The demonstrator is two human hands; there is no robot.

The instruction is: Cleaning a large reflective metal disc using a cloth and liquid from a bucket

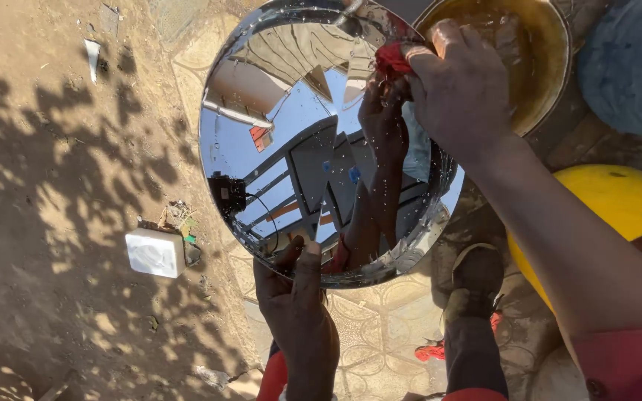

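Round mirrored tray [291,111] gripped at lower rim by left hand [295,312]. Red cloth [394,59] clenched in right hand [458,89], upper centre. Even pressure is advised, the rim kept steady.

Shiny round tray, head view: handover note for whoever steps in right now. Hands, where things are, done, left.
Left hand: grips the near rim of the shiny round tray, holding it tilted up off the ground.
Right hand: presses a red cloth against the tray's far upper edge.
Brass-coloured basin sits just beyond the right hand; yellow container to the right; white block on the dirt to the left.
Done: the tray's face is wet and mirror-bright.
Left: droplets remain on the surface; back side hidden.
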